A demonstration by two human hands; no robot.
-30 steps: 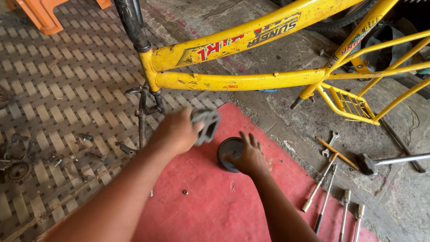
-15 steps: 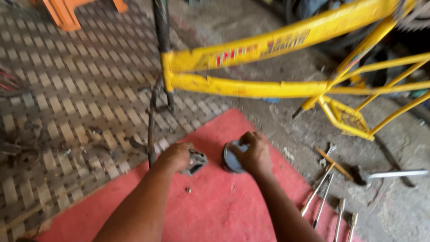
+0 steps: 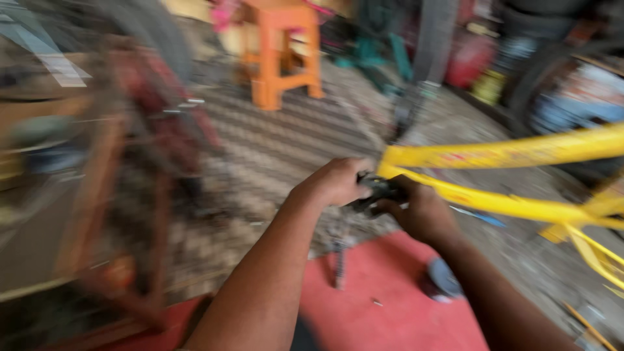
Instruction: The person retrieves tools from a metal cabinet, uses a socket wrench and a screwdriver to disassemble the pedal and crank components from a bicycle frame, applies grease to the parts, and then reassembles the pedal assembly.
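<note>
Dark pedal (image 3: 380, 190) – axis unclear, blurred | left hand (image 3: 335, 182), right hand (image 3: 422, 211) – fingers closed round it

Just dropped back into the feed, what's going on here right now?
A person has both hands at the front of a yellow bicycle frame. The left hand and right hand close together around a small dark part; the picture is too blurred to tell what it is. Below them lies a red mat with a round dark object on it.
</note>
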